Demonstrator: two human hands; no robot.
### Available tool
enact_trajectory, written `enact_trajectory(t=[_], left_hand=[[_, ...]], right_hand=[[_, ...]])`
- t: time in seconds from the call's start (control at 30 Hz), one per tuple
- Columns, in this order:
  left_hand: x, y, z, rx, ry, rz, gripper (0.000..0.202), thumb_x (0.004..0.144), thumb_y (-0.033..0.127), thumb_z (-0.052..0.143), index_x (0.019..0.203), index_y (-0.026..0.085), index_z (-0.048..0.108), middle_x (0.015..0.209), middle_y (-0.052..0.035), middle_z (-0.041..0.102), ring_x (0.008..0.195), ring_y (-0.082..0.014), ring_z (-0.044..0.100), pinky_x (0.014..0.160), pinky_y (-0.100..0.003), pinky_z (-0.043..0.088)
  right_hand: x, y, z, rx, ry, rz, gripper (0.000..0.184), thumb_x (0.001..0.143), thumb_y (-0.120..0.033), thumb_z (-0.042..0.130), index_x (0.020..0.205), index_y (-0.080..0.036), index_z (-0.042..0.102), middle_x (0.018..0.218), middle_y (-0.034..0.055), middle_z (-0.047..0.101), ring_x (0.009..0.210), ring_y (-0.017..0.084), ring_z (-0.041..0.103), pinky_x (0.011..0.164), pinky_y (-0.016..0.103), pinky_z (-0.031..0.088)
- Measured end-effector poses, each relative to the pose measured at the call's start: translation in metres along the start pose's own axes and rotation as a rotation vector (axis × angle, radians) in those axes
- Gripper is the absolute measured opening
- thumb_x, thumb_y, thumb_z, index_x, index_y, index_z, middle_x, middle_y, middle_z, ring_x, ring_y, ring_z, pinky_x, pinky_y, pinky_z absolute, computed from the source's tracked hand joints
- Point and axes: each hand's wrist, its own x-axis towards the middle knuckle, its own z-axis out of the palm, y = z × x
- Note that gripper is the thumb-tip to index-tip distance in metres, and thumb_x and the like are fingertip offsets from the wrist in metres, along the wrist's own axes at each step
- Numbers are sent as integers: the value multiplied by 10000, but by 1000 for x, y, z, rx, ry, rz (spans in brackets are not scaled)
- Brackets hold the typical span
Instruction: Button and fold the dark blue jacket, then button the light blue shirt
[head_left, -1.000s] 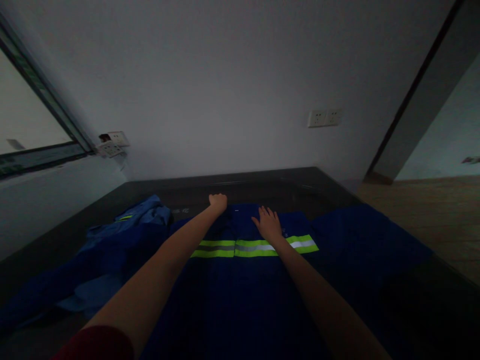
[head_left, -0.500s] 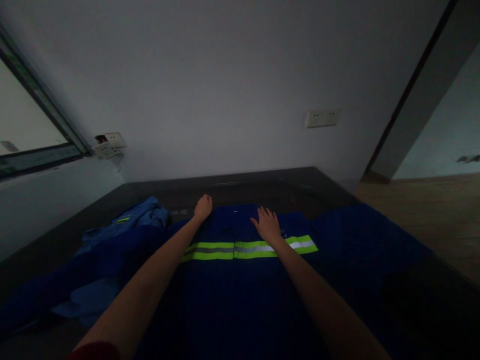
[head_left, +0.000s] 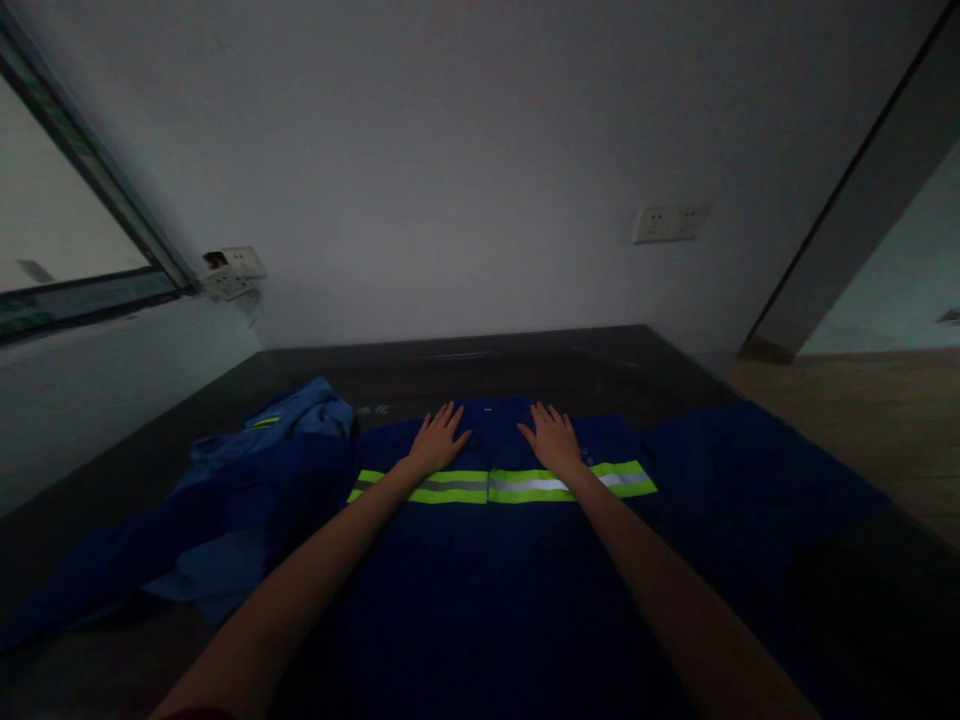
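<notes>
A dark blue work jacket point(head_left: 487, 580) with a yellow and silver reflective band point(head_left: 499, 485) lies spread flat on a dark table point(head_left: 525, 360). My left hand point(head_left: 439, 440) rests flat on the jacket just above the band, fingers stretched out and open. My right hand point(head_left: 553, 440) lies flat the same way a little to the right, fingers apart. Neither hand holds anything. Both hands sit near the jacket's collar end.
A crumpled lighter blue garment point(head_left: 247, 470) lies on the table to the left. Another dark blue cloth point(head_left: 742, 470) spreads to the right. Wall sockets point(head_left: 670, 223) are on the far wall, more sockets point(head_left: 231, 272) beside a window at left. A doorway opens at right.
My left hand, closed at the jacket's far edge before, has drawn back toward me and opened flat on the cloth. My right hand has stayed flat in nearly the same place.
</notes>
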Motion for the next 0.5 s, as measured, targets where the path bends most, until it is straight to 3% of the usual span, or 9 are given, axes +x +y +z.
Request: enact_trajectory(t=[0.33,0.43,0.5], left_hand=[[-6,3,-7,-21,70,15,638,913,551,351,1461,232,278,1553,-101,204,1435,-252,155,1146,-502,134],[-15,11,-19,-68,174,198,485,928,400,404,1386,244,413,1533,-67,278,1430,-217,179,1163,-496,80],[-23,18,-27,-147,179,367,422,921,261,400,1336,240,471,1483,-47,383,1398,-168,270,1174,-436,118]], right_hand=[[-1,-1,-5,-11,-56,12,672,943,-578,206,1471,-171,289,1530,95,269,1415,291,159,1109,483,145],[-3,-3,-5,-16,18,-2,638,948,-557,241,1447,-172,340,1509,107,319,1408,279,183,1101,479,171],[-4,-5,-6,-23,79,-26,593,957,-521,270,1417,-167,392,1481,118,369,1398,267,209,1098,480,175]])
